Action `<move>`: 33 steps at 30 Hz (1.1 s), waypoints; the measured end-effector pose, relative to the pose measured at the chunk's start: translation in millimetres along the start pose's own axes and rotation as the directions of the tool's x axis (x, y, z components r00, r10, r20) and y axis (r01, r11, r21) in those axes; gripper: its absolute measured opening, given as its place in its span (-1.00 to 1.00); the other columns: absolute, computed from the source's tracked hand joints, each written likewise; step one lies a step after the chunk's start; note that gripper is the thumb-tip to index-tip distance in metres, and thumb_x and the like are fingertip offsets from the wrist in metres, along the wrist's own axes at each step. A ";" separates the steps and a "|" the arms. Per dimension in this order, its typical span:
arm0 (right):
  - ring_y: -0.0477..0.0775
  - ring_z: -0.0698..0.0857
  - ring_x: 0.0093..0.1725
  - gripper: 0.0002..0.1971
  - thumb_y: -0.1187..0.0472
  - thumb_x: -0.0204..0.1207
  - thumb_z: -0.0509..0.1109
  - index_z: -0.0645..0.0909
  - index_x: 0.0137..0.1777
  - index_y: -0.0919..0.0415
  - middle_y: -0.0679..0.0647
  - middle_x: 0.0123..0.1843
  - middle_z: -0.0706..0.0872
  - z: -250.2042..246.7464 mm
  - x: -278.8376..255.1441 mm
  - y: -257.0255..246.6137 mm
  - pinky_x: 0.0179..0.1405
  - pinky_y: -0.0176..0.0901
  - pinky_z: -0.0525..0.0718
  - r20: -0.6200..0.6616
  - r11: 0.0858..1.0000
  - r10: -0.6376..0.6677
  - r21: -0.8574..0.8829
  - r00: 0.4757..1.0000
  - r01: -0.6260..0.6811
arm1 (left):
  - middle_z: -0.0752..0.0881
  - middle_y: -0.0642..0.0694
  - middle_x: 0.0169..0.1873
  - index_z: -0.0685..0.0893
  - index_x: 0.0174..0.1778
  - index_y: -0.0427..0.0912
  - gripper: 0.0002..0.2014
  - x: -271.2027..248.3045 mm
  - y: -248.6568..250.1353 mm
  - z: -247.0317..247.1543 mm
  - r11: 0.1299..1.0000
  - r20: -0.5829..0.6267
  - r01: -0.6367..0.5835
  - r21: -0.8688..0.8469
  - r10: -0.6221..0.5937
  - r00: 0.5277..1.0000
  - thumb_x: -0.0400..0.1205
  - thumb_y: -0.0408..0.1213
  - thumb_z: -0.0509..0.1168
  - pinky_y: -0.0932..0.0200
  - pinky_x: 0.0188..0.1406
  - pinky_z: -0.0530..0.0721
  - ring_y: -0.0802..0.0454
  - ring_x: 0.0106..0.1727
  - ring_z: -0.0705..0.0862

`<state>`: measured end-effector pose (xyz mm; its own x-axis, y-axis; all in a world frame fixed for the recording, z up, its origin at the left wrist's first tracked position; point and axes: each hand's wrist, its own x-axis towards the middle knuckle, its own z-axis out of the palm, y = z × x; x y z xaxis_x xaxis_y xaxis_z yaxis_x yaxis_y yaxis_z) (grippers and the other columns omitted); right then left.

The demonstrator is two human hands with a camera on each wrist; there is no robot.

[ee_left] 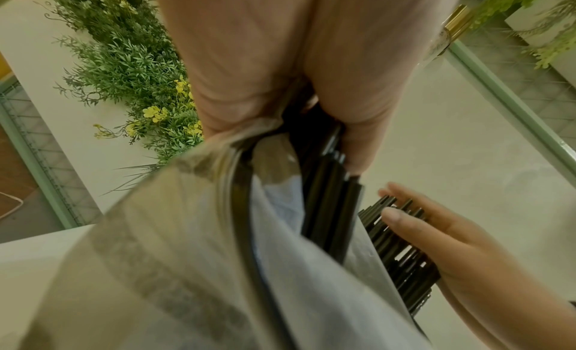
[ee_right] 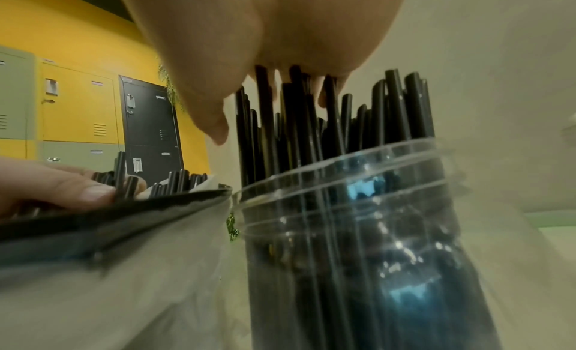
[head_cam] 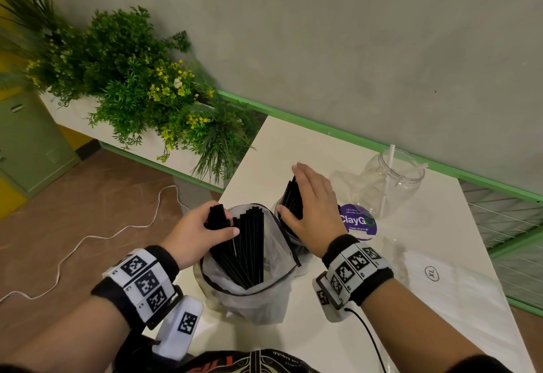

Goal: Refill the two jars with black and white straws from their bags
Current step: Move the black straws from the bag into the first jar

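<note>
A clear bag (head_cam: 249, 293) with a black rim stands open at the table's near edge, holding black straws (head_cam: 249, 243). My left hand (head_cam: 202, 231) grips a bundle of those straws (ee_left: 327, 202) at the bag's left side. To the right stands a clear jar (ee_right: 358, 244) packed with black straws (ee_right: 311, 123). My right hand (head_cam: 311, 208) lies flat on their tops, fingers straight. A second clear jar (head_cam: 388, 184), farther right, holds two white straws (head_cam: 389, 164).
A purple round sticker (head_cam: 358, 221) lies between the jars. A clear flat bag marked XL (head_cam: 432, 273) is at the right. Plants (head_cam: 141, 85) stand left of the white table (head_cam: 293, 143). A green rail (head_cam: 352, 137) runs along the wall.
</note>
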<state>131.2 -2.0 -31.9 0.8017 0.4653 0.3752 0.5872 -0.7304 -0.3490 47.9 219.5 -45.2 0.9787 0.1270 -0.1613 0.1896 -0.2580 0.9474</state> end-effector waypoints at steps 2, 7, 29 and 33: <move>0.15 0.46 0.39 -0.55 0.23 0.53 0.40 0.51 0.41 0.26 0.17 0.43 0.53 4.0 2.0 0.6 0.44 0.09 0.48 -0.007 0.997 -0.049 0.061 0.999 0.050 | 0.73 -0.18 -0.16 0.64 -0.11 -0.20 -0.82 0.2 -0.4 -0.8 1.000 0.001 -0.001 -0.001 0.001 1.000 0.48 -0.37 0.51 0.03 0.06 0.65 0.05 -0.14 0.68; 0.19 0.56 0.19 -0.68 0.42 0.45 0.33 0.58 0.22 0.31 0.21 0.20 0.60 9.5 -2.6 5.9 0.22 0.11 0.61 -0.062 0.990 -0.134 0.044 0.989 0.137 | 0.72 -0.11 -0.21 0.64 -0.13 -0.19 -0.83 0.6 -1.2 -2.0 1.000 0.003 0.006 -0.008 -0.006 1.000 0.47 -0.38 0.51 0.02 0.06 0.63 0.08 -0.16 0.67; -0.03 -0.19 0.70 -0.04 -0.52 0.43 0.02 -0.21 0.69 -0.05 -0.10 0.72 -0.19 -16.2 7.4 58.6 0.66 0.00 -0.12 0.285 0.990 -0.035 -0.119 0.958 0.071 | 0.75 -0.06 -0.18 0.65 -0.17 -0.07 -0.78 3.5 -4.0 -4.8 1.000 0.008 0.011 -0.005 -0.011 1.000 0.39 -0.18 0.56 -0.01 0.07 0.64 0.05 -0.11 0.70; 0.06 0.11 0.66 -0.11 -0.46 0.42 0.22 0.04 0.67 -0.11 -0.05 0.69 0.17 -7.5 24.0 48.7 0.63 0.01 0.17 0.386 0.992 -0.064 -0.076 0.920 0.101 | 0.75 -0.10 -0.15 0.65 -0.15 -0.12 -0.83 4.4 -4.5 -3.9 1.000 0.000 0.013 0.009 -0.013 1.000 0.47 -0.33 0.52 -0.04 0.11 0.64 0.01 -0.09 0.70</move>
<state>178.2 -30.2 -33.5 0.7433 0.6679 0.0366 0.6548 -0.7155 -0.2435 51.0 225.0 -49.1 0.9761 0.1308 -0.1736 0.2032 -0.2649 0.9426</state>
